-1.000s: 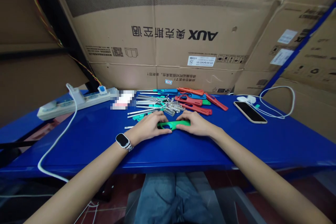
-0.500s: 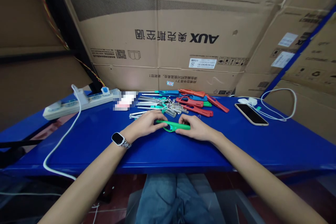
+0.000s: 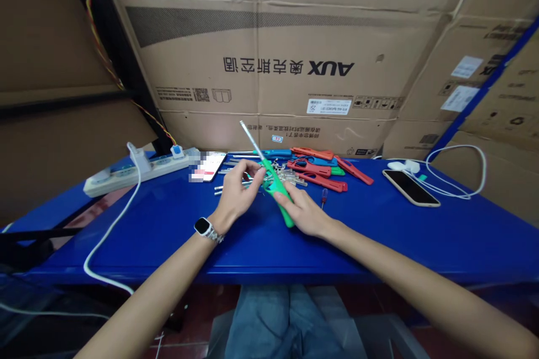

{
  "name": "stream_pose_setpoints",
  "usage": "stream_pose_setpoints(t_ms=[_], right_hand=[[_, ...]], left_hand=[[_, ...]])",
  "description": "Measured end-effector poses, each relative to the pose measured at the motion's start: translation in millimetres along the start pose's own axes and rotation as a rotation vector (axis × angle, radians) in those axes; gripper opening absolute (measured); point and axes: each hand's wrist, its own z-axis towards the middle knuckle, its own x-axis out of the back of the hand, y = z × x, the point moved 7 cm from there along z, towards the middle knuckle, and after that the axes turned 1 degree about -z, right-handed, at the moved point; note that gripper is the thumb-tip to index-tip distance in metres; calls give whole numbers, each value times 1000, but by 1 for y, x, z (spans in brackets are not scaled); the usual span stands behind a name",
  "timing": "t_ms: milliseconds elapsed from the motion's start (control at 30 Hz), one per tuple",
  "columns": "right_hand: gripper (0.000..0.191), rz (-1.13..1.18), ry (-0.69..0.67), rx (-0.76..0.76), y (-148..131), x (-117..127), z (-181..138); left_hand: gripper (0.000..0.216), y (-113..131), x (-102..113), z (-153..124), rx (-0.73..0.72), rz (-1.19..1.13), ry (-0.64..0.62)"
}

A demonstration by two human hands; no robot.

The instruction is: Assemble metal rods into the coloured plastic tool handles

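A green long-nosed lighter point(image 3: 275, 190) is lifted off the blue table point(image 3: 379, 235), its metal tube slanting up and to the left. My right hand point(image 3: 304, 212) grips the green handle from below. My left hand point(image 3: 239, 189), with a watch on its wrist, pinches the lighter where the tube meets the handle. Behind my hands lies a heap of red, blue and green lighter handles point(image 3: 315, 167) and loose metal tubes point(image 3: 236, 165).
A white power strip point(image 3: 138, 168) with a trailing cable lies at the back left. One phone point(image 3: 411, 187) with a white charger cable rests at the right, another phone point(image 3: 206, 164) near the heap. Cardboard boxes point(image 3: 273, 67) wall the far side.
The green lighter lay flat on the table under both hands; now it is raised and turned, tube pointing up and left. The camera has shifted slightly.
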Motion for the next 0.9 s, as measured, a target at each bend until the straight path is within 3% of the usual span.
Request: stream_pose_setpoints(t_ms=[100, 200, 300, 400, 533, 700, 900], right_hand=[[42, -114, -46, -8, -13, -15, 9], [46, -167, -87, 35, -19, -22, 23], [54, -242, -36, 31, -13, -13, 42], [41, -425, 132, -48, 1, 8, 58], [17, -570, 123, -8, 7, 11, 70], [16, -696, 50, 30, 5, -1, 71], [24, -702, 102, -6, 7, -3, 71]], left_hand=[[43, -20, -17, 2, 229, -316, -142], [48, -33, -19, 3, 356, -571, -141], [49, -40, -13, 6, 402, -623, -138], [47, -41, -3, 9, 376, -533, -125], [41, -33, 6, 11, 267, -312, -126], [38, -20, 6, 8, 132, -25, -192], [32, -5, 0, 6, -76, 92, -272]])
